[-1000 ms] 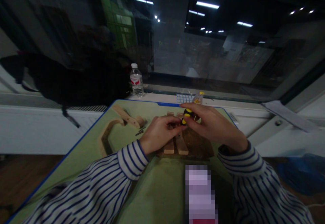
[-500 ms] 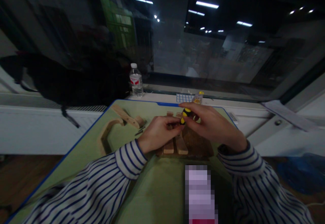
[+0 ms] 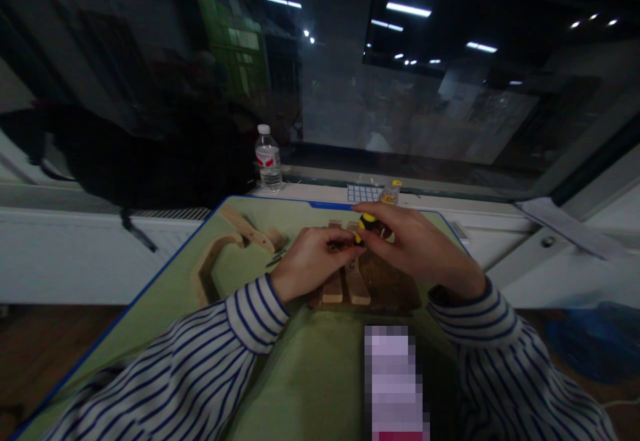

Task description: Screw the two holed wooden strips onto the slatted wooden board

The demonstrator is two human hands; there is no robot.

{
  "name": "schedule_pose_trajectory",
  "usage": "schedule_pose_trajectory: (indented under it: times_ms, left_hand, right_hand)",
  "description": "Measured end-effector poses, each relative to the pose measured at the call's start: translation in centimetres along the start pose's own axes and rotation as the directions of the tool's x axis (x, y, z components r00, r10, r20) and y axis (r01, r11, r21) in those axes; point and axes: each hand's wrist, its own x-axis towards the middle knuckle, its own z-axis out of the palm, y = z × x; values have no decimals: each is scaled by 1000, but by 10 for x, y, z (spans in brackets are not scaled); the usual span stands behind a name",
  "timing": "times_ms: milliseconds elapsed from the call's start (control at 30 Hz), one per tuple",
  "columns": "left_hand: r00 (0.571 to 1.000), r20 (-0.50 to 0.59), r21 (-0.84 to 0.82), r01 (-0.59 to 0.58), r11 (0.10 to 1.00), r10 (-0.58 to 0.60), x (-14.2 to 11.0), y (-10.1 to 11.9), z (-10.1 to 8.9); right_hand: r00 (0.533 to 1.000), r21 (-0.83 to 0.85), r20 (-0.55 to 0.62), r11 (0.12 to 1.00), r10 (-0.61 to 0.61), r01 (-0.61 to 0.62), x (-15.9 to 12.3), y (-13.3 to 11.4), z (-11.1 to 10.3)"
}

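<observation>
My right hand [image 3: 417,244] is closed round the yellow and black handle of a short screwdriver [image 3: 367,221], which points down. The fingers of my left hand [image 3: 313,261] pinch at its lower end; the shaft and tip are hidden behind them. Beneath both hands, two light wooden strips lie side by side, the left strip [image 3: 333,289] and the right strip [image 3: 359,289], which has a small dark hole or screw. They rest on a dark brown board [image 3: 393,281]. Several dark screws [image 3: 276,258] lie left of my left hand.
On the green table [image 3: 290,381], a curved wooden piece [image 3: 204,268] and a straight wooden piece [image 3: 245,228] lie at left. A water bottle [image 3: 269,161], a blue-gridded card [image 3: 363,192] and a small yellow-capped container [image 3: 391,192] stand along the sill. A black bag [image 3: 165,168] is far left.
The screwdriver handle has turned slightly in my right hand. My left fingers have shifted very little; everything else lies as before.
</observation>
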Motion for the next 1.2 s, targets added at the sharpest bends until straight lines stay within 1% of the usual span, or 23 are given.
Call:
schedule_pose_trajectory:
  times_ms: [167,367,633,933,1200]
  left_hand:
    - [1000,21,-41,5,999,-4,-1,1,0]
    - [999,36,-51,16,999,-14,-1,2,0]
    - [1000,-15,-22,23,999,-23,-1,2,-1]
    - [999,-32,-6,21,1000,-22,0,1,0]
    - [999,-36,-24,3,1000,-4,0,0,2]
  right_hand:
    - [1000,22,6,1000,15,-15,-1,-2,-1]
    - [1000,26,-6,1000,-1,1,-1,0,1]
    - [1000,16,4,1000,21,-21,-1,1,0]
    - [1000,-21,-22,1000,9,-10,1,0,0]
    - [999,46,-26,998,47,-45,0,0,0]
